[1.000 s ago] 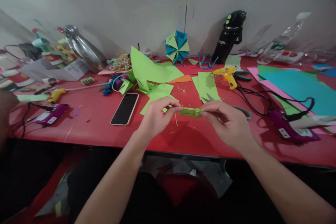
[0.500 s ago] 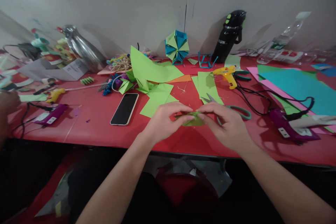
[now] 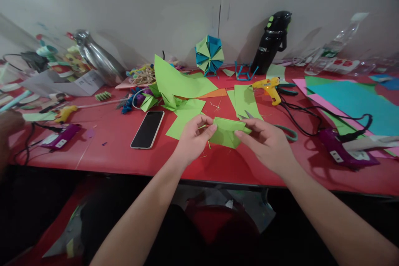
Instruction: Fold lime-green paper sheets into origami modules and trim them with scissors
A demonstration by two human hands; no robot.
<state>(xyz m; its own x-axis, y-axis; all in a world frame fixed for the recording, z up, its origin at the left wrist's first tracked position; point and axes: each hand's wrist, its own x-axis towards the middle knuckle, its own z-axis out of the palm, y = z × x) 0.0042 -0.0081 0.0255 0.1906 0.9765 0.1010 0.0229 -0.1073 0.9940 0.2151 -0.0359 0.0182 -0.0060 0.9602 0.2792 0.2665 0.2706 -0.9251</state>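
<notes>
A folded piece of green paper (image 3: 229, 133) is held up above the red table, with a crease running across its upper part. My left hand (image 3: 195, 137) pinches its left edge between thumb and fingers. On the other side, my right hand (image 3: 266, 141) grips the right end, thumb in front. Scissors (image 3: 247, 115) lie behind my right hand, which hides their middle. Green paper sheets (image 3: 187, 114) lie beyond my left hand, and more cut green strips (image 3: 246, 99) are behind the held piece.
A phone (image 3: 147, 129) lies to the left. A yellow glue gun (image 3: 269, 87) with a black cord sits right, near a purple power strip (image 3: 343, 151). A blue-and-green paper ball (image 3: 209, 55) and a black bottle (image 3: 271, 43) stand at the wall. Another person's hand (image 3: 11, 126) is far left.
The green paper has been tilted so its broad face shows, where before mostly its edge was seen between my fingers. My hands have moved slightly apart.
</notes>
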